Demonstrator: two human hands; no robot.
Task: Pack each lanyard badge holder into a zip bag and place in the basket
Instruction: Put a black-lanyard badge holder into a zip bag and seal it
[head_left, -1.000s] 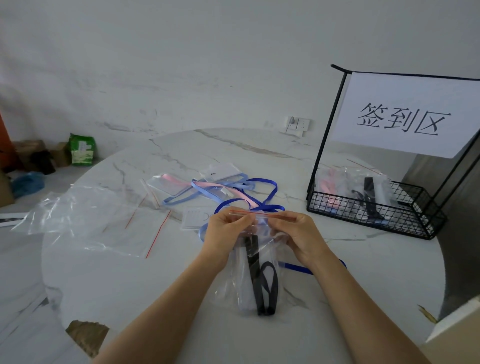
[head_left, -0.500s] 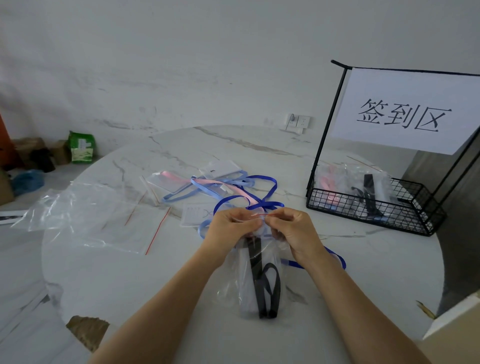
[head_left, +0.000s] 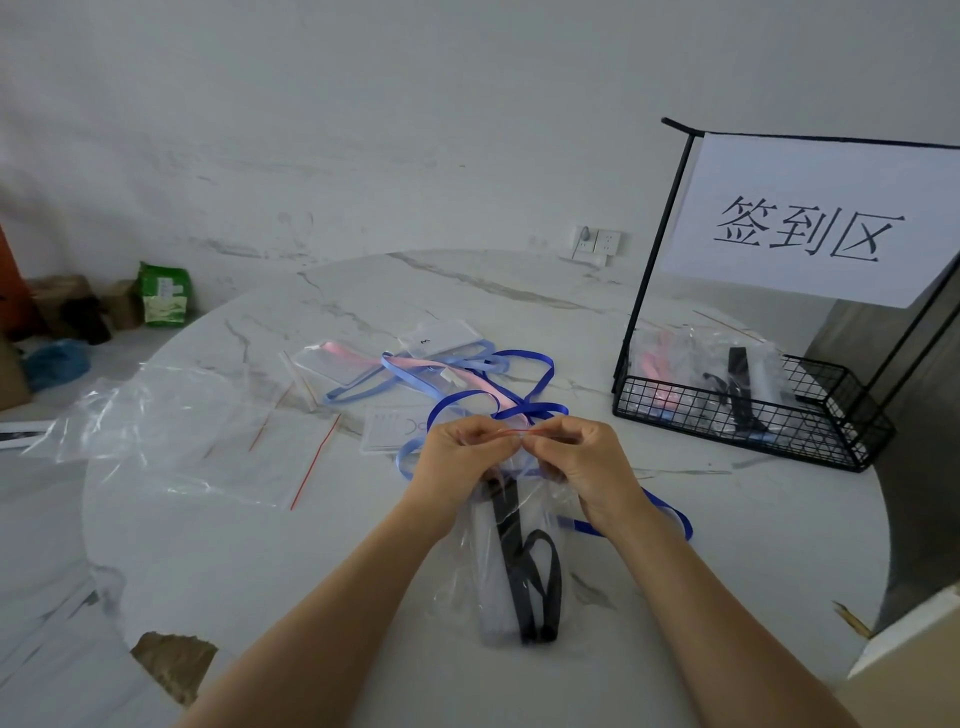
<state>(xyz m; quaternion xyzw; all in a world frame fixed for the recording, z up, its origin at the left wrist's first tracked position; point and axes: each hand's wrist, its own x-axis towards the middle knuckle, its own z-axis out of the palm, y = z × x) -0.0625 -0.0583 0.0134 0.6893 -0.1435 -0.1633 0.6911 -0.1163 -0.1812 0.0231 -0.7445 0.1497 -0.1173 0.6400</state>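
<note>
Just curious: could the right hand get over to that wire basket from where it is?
Probably yes. The wire basket stands on the same side as the right hand, with only bare table between them. For now, though, both hands are pinching the zip bag shut.

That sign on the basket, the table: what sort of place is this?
Probably an event check-in prep area: the sign reads 签到区, "check-in area", lanyards lie loose on a marble table, and bagged ones fill the wire basket.
</note>
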